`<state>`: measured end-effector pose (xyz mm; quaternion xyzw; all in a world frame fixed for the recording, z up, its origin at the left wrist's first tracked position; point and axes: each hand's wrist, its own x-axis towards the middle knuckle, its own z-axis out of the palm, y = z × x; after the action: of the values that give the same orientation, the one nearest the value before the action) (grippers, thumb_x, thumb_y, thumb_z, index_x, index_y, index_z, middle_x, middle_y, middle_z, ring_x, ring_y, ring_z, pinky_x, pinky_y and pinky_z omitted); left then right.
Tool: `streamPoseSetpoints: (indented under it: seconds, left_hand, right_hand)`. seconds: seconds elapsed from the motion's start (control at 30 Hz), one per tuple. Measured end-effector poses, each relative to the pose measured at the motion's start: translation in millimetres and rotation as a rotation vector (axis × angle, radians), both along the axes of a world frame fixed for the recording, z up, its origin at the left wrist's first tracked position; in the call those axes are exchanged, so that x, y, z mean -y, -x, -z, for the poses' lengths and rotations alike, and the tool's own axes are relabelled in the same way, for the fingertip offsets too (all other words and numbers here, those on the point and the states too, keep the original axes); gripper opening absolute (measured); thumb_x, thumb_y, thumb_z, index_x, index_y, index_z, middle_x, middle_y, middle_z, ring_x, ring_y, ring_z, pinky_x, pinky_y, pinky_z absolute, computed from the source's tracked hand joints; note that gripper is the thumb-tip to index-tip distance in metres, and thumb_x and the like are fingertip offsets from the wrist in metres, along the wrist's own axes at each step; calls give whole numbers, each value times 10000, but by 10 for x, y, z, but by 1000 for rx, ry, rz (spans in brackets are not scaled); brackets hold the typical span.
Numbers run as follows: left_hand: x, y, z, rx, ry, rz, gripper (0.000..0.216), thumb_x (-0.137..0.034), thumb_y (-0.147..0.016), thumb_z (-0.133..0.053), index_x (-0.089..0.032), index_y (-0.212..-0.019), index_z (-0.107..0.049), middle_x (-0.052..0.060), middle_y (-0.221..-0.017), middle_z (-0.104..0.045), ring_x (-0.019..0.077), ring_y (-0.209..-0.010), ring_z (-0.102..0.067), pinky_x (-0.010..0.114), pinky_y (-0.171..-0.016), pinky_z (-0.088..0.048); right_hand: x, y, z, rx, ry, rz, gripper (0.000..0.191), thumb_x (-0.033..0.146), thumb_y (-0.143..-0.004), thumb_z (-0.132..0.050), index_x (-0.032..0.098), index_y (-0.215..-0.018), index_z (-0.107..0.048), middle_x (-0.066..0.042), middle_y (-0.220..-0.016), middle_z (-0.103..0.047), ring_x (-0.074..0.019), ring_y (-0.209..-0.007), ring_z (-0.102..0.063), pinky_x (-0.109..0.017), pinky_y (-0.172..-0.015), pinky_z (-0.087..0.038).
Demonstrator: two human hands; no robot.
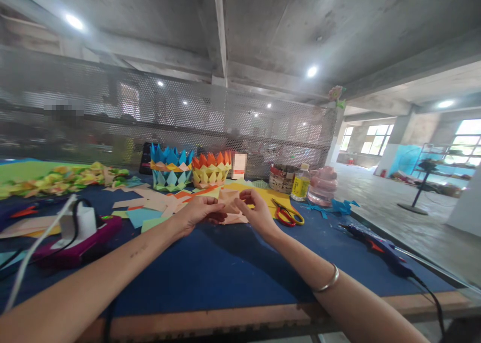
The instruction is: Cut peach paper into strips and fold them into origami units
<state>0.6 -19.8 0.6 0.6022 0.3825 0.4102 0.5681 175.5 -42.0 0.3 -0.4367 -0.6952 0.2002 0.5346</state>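
Observation:
Between my two hands is a piece of peach paper (228, 197), partly covered by my fingers. My left hand (201, 213) pinches its left side, thumb on top. My right hand (257, 210) has thumb and fingers closed at its right side. More peach paper (238, 218) lies on the table just beneath. Red-and-yellow-handled scissors (287, 215) rest on a yellow sheet (273, 197) to the right of my right hand. Behind my hands stand a blue, peach and green folded-paper basket (172, 175) and an orange and yellow one (212, 170).
Loose paper strips (145, 200) and a heap of folded pieces (86, 178) lie left. A purple power strip (80, 240) with cords sits near left. Right are a yellow-labelled bottle (300, 184), pink bottle (322, 187), blue scraps (338, 208) and a corded glue gun (379, 248). A perforated panel (188, 112) stands behind.

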Motion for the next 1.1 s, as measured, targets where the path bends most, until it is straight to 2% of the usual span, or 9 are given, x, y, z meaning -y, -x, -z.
streamPoseSetpoints:
  seconds: [0.1, 0.2, 0.4, 0.57, 0.7, 0.87, 0.93, 1.03, 1.1]
  left_hand:
    - [20, -9, -9, -27, -1, -29, 246, -350, -633, -714, -132, -721, -643, 56, -640, -694, 150, -599, -638, 266, -629, -491]
    - [34, -9, -17, -57, -31, -35, 253, -362, -625, -715, -136, -715, -643, 52, -634, -692, 153, -601, -636, 265, -619, -487]
    - [32, 0, -13, -73, -54, -7, 289, -389, -613, -715, -137, -741, -655, 58, -658, -694, 157, -613, -632, 274, -622, -481]
    - [36, -2, -17, 16, -27, 44, 355, -444, -633, -693, -129, -794, -663, 86, -733, -705, 175, -679, -644, 282, -659, -475]
    - [39, -3, -21, 78, -18, 195, 354, -365, -605, -744, -147, -875, -668, 104, -923, -702, 192, -837, -642, 294, -742, -469]
    - [5, -10, 20, 124, -33, 176, 289, -266, -571, -775, -140, -816, -686, 72, -827, -710, 160, -719, -642, 293, -720, -484]
    - [-9, -9, 31, 129, -14, 131, 274, -264, -573, -772, -131, -795, -686, 74, -802, -713, 157, -698, -642, 294, -718, -490]
    - [-12, -8, 34, 122, -10, 104, 276, -271, -574, -768, -116, -786, -682, 86, -795, -715, 169, -707, -649, 300, -724, -497]
    - [-4, -10, 32, 115, -24, 103, 285, -286, -575, -765, -109, -781, -679, 90, -777, -715, 182, -707, -654, 314, -729, -501]
  right_hand:
    - [29, -9, -38, 145, -142, 114, 240, 372, -714, -616, 198, -878, -589, -59, -941, -546, -172, -835, -518, -281, -644, -439]
    - [59, -8, -63, 185, -194, 138, 274, 312, -719, -613, 205, -968, -572, -52, -901, -536, -165, -817, -517, -276, -642, -438]
    - [21, -5, 7, 72, -60, 44, 478, 332, -743, -573, 200, -1152, -366, -11, -829, -560, -140, -713, -546, -271, -618, -438]
    - [-27, -22, 27, 21, 10, 25, 374, 272, -737, -548, 197, -1069, -391, 76, -579, -498, -112, -530, -482, -237, -548, -378]
    - [-17, -21, 10, -35, 16, 35, 352, 274, -724, -558, 187, -1023, -392, 86, -554, -481, -109, -512, -461, -233, -538, -356]
    - [0, -1, 22, -6, 42, -5, 354, 283, -736, -556, 181, -1035, -399, 58, -624, -502, -116, -560, -484, -244, -558, -380]
    - [9, 1, 17, 44, -40, 44, 354, 280, -732, -569, 181, -1037, -420, 6, -751, -540, -138, -664, -519, -259, -596, -405]
    - [48, -9, -29, 190, -278, 183, 338, 249, -725, -594, 189, -1038, -480, -62, -950, -534, -179, -841, -510, -297, -701, -415]
    - [86, -15, -67, 314, -384, 207, 260, 230, -753, -578, 198, -1007, -533, -72, -974, -534, -189, -881, -499, -317, -765, -396]
